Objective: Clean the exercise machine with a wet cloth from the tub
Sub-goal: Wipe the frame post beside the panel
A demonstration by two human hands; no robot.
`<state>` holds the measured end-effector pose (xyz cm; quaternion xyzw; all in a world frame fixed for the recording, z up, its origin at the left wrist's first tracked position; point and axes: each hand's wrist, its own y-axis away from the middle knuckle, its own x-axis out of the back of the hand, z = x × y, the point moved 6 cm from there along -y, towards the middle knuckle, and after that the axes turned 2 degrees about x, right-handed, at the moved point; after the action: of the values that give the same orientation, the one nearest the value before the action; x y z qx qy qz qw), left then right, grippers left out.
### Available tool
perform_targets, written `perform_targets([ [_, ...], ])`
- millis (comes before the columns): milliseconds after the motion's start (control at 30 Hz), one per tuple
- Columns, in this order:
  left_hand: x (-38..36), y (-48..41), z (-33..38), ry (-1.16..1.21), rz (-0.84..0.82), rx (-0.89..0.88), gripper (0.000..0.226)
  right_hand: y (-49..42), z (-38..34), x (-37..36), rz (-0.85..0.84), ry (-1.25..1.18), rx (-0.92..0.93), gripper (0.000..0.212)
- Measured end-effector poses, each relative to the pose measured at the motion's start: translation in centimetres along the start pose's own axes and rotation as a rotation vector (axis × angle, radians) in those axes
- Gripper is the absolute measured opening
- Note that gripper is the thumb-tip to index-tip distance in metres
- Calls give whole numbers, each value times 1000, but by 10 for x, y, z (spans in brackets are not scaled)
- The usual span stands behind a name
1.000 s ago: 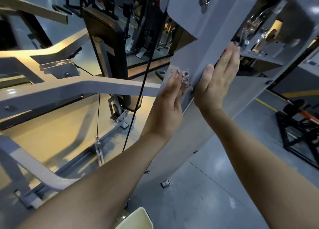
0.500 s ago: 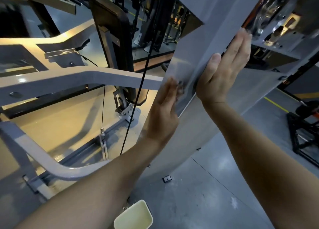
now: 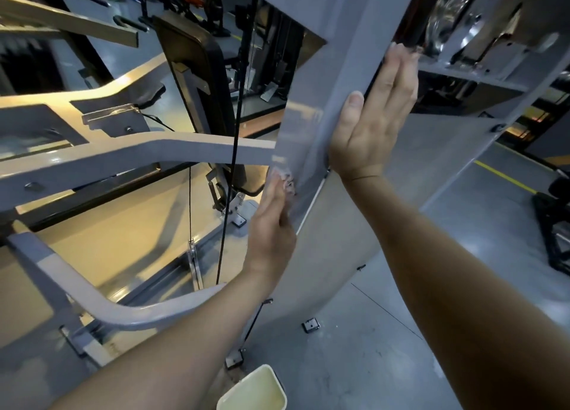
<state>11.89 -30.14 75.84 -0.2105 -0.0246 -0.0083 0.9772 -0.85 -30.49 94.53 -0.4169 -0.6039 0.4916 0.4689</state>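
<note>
Step in hand, as judged: the grey upright [image 3: 339, 39] of the exercise machine [image 3: 123, 156] is being wiped. The cloth [image 3: 284, 177] is seen only as a pale crumpled scrap, pinned against the left face of the upright by the left hand [image 3: 271, 218]; how much of it lies behind the palm cannot be told. That hand is seen edge-on, fingers straight and together, pressing rather than gripping. The right hand [image 3: 374, 122] is laid flat on the right face of the upright, higher up, fingers extended, thumb at the front corner. Nothing is held in it, and bracing is the likely purpose. The tub [image 3: 253, 389] is set on the floor [image 3: 401, 348] near the foot of the upright. Next move, as judged: the cloth is to be dragged along the upright under steady pressure, so that it is not let slip from beneath the flat fingers.
</note>
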Motion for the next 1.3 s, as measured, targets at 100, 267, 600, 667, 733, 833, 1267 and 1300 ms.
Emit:
perform_targets([
  [100,-3,37,-50,-59,-73,249,69,1,1,1,-12,-5,-12,62],
  [267,3,22,-46,-35,-6,377,49,1,1,2,-11,-16,-18,60],
  [600,3,21,-73,-137,-70,407,57,0,-2,3,-11,-28,-31,61],
  [667,2,6,-63,-77,-2,423,52,-1,-2,3,-2,-24,-29,61],
  [733,3,-18,-40,-23,56,317,52,-1,-1,1,4,-28,-30,61],
  [833,2,-33,-35,37,63,213,56,-1,1,-1,20,-18,-37,62],
  [1267,2,-30,-41,-26,48,123,51,2,4,-5,6,-36,-31,64],
  [1300,3,-26,-44,-32,43,161,52,2,4,-6,9,-37,-31,64],
])
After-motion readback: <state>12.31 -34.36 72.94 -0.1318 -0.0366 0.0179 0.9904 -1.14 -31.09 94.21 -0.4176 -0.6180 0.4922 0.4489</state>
